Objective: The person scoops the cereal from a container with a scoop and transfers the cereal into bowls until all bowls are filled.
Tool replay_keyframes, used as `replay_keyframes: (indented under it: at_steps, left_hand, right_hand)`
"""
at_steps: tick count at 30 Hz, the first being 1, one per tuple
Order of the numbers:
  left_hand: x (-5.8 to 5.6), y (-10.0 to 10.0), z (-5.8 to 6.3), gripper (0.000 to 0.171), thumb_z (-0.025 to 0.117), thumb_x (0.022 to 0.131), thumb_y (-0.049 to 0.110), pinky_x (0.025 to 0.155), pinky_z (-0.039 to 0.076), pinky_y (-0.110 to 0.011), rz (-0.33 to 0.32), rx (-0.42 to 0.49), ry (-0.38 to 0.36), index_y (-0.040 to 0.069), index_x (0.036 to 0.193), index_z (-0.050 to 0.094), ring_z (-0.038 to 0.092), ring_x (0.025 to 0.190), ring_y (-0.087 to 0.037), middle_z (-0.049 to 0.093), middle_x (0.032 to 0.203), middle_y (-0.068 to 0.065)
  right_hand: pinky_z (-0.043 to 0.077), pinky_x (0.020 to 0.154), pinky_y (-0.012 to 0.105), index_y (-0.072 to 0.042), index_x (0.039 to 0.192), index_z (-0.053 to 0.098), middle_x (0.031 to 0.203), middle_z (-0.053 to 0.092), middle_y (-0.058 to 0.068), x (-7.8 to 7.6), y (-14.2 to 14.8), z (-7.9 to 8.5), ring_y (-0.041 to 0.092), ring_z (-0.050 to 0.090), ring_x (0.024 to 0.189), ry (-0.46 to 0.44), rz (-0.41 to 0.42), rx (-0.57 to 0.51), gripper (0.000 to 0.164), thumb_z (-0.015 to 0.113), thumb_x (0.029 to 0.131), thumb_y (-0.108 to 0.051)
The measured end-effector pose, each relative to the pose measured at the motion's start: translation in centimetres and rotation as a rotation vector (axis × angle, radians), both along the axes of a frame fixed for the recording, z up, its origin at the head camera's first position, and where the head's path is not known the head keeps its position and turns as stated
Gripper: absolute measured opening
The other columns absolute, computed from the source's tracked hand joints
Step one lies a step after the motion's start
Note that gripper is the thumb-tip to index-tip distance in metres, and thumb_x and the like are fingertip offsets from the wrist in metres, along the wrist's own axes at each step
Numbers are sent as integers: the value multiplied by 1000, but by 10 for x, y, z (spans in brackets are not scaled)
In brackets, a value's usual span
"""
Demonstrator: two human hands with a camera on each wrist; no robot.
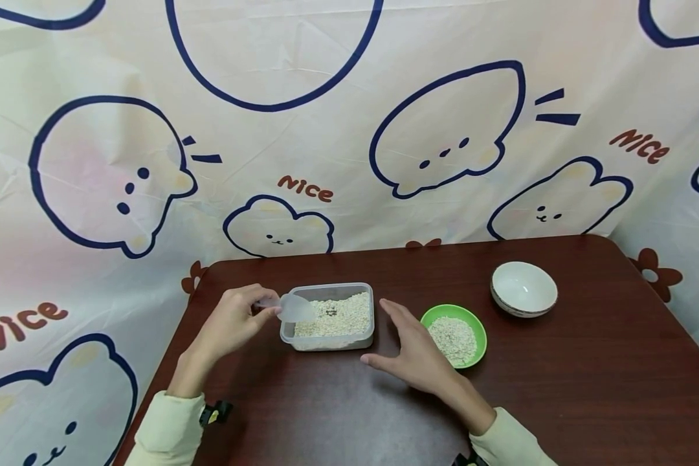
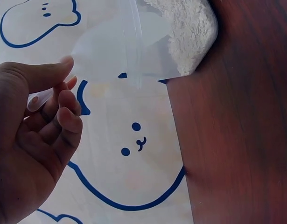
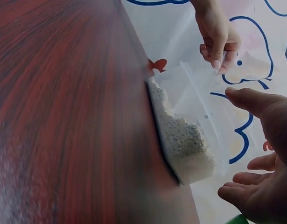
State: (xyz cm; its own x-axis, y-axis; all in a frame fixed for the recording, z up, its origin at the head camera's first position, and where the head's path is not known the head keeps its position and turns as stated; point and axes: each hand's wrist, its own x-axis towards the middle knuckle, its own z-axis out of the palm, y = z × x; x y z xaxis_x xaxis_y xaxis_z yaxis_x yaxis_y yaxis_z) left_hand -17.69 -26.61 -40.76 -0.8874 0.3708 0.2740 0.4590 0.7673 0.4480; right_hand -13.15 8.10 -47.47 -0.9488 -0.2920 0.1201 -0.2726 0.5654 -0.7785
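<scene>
My left hand (image 1: 237,321) pinches the handle of a translucent plastic scoop (image 1: 296,309), whose head is over the left part of a clear plastic container (image 1: 326,345). Pale flakes that look like oats (image 1: 349,316) fill much of this container. In the left wrist view, the thumb and fingers of the left hand (image 2: 40,116) close on the scoop's handle. My right hand (image 1: 412,353) is spread beside the container's right side, thumb apart from the fingers, holding nothing. The right wrist view shows this hand (image 3: 269,149) just off the container wall (image 3: 194,172).
Right of my right hand, partly behind it, stands a green bowl (image 1: 483,336) with similar flakes. A white bowl (image 1: 524,289) sits farther back on the right. The dark brown table (image 1: 303,414) ends at a printed cloth backdrop (image 1: 349,142).
</scene>
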Motion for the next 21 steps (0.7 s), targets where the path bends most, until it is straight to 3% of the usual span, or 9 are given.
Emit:
replay_keyframes:
  at_steps: [9,15,21]
  left_hand:
    - [-2,0,1,10,82,94,6,69,54,-25,-68,-18,-98,7,103,80,61,77,-6,74,90,4]
    - [-3,6,-10,12,82,94,7,68,54,-24,-91,26,-156,7,107,81,61,76,-6,75,93,4]
    - [-1,18,-24,13,83,94,9,65,52,-24,-71,100,-187,5,106,81,60,74,-5,74,91,3]
  right_hand:
    - [42,123,53,-6,166,37,170,41,11,-1,-8,-5,32,45,155,-15,5,-20,106,92,84,-45]
    - [48,118,46,-5,165,37,169,43,11,-3,-14,-11,28,50,152,-31,3,-57,103,92,86,-40]
    - [52,114,39,-6,167,34,169,42,11,-5,-18,-17,27,52,151,-62,12,-116,99,88,91,-37]
